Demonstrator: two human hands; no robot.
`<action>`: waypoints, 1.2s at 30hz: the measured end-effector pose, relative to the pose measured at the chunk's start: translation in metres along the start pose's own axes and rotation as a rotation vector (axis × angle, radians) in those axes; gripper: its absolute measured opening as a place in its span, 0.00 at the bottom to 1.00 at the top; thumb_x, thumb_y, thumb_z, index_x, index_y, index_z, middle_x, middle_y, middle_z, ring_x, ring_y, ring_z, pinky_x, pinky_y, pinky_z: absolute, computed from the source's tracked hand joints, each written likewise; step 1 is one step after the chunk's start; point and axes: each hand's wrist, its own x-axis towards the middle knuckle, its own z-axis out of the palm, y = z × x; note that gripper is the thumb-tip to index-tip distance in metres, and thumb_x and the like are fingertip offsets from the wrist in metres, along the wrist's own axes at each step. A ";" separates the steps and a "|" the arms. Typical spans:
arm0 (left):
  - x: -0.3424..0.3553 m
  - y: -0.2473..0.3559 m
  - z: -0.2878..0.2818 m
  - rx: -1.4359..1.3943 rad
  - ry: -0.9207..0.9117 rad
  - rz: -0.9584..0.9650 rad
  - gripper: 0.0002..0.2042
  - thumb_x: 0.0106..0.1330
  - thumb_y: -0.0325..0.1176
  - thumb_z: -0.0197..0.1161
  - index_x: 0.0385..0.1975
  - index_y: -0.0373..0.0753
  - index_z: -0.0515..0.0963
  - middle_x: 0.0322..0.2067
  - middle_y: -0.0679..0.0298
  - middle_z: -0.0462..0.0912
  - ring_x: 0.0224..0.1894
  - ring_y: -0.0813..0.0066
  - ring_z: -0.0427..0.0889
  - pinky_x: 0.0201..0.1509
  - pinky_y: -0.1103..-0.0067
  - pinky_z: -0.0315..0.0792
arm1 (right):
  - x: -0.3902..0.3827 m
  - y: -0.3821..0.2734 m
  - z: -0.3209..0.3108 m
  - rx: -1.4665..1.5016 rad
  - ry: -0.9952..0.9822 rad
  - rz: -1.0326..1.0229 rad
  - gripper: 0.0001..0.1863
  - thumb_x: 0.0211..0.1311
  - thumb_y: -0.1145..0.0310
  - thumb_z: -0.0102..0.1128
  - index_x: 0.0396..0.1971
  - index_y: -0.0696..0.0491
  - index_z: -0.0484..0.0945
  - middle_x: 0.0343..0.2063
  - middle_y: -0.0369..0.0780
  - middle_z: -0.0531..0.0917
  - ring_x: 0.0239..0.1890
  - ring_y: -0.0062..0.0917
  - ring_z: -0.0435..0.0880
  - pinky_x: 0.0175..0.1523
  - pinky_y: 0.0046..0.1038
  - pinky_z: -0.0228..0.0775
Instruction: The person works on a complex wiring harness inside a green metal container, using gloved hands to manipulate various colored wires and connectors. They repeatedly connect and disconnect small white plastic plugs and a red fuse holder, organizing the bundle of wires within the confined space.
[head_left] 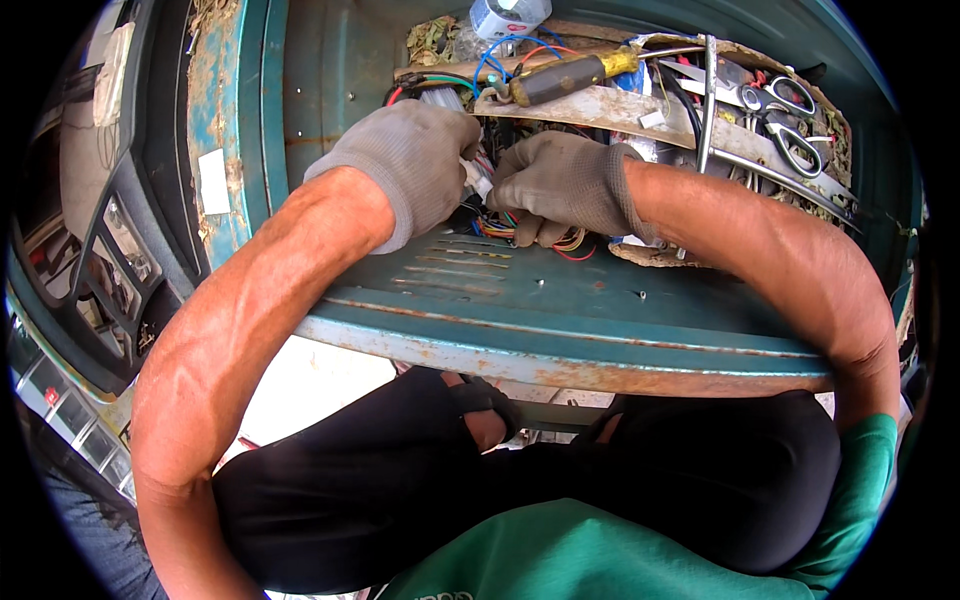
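Grey knitted gloves cover both hands, which meet over an open teal metal box. My left hand (425, 160) is closed, and a small white piece (481, 180), perhaps a wire connector, shows between its fingertips and the other hand. Just beside it, my right hand (560, 180) has its fingers curled inward, their tips partly hidden. A bundle of thin coloured wires (497, 226) comes out beneath the right fingers and loops over the metal. Whether the right fingers grip the wires or the white piece is hard to make out.
Beyond my hands lies a screwdriver (570, 80) with a dark and yellow handle. Scissors (795, 150) and a chrome bar (708, 105) lie in a worn cardboard tray to the right. A clear plastic container (508, 16) stands at the back. The box's rusty front edge (560, 372) crosses above my knees.
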 end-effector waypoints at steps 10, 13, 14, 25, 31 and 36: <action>0.011 0.002 -0.001 0.052 -0.035 0.039 0.12 0.66 0.32 0.61 0.45 0.39 0.86 0.41 0.46 0.89 0.47 0.48 0.88 0.54 0.62 0.81 | 0.001 0.003 -0.006 0.245 -0.026 0.039 0.22 0.68 0.65 0.59 0.53 0.67 0.77 0.45 0.49 0.84 0.41 0.34 0.93 0.42 0.27 0.90; 0.010 0.003 -0.001 0.051 -0.036 0.030 0.12 0.66 0.33 0.61 0.46 0.39 0.86 0.41 0.45 0.89 0.47 0.48 0.88 0.54 0.62 0.81 | 0.000 0.004 -0.005 0.235 -0.017 0.030 0.22 0.69 0.64 0.58 0.54 0.67 0.77 0.46 0.50 0.85 0.41 0.34 0.93 0.42 0.27 0.90; 0.010 0.004 -0.001 0.051 -0.036 0.027 0.12 0.66 0.33 0.61 0.46 0.39 0.86 0.41 0.45 0.89 0.47 0.48 0.88 0.54 0.61 0.81 | 0.000 0.004 -0.005 0.232 -0.023 0.028 0.22 0.69 0.64 0.58 0.54 0.67 0.77 0.47 0.50 0.85 0.41 0.34 0.93 0.42 0.27 0.90; 0.011 0.001 0.001 0.046 -0.047 0.042 0.13 0.66 0.29 0.58 0.46 0.40 0.86 0.41 0.45 0.89 0.48 0.48 0.88 0.54 0.61 0.81 | -0.004 0.001 -0.008 0.279 -0.049 0.010 0.24 0.72 0.65 0.51 0.59 0.68 0.74 0.51 0.54 0.85 0.41 0.36 0.92 0.40 0.28 0.89; 0.013 0.001 0.002 0.062 -0.049 0.044 0.13 0.65 0.29 0.58 0.45 0.39 0.86 0.41 0.45 0.89 0.47 0.47 0.88 0.54 0.61 0.81 | -0.004 0.003 -0.008 0.294 -0.047 -0.003 0.25 0.73 0.64 0.50 0.57 0.71 0.75 0.49 0.55 0.86 0.42 0.36 0.92 0.41 0.29 0.90; 0.013 0.001 0.002 0.079 -0.045 0.049 0.13 0.65 0.30 0.59 0.45 0.38 0.86 0.41 0.45 0.89 0.47 0.47 0.88 0.54 0.61 0.81 | -0.006 0.002 -0.007 0.296 -0.024 0.014 0.24 0.73 0.64 0.51 0.56 0.70 0.75 0.49 0.55 0.86 0.41 0.36 0.92 0.40 0.27 0.89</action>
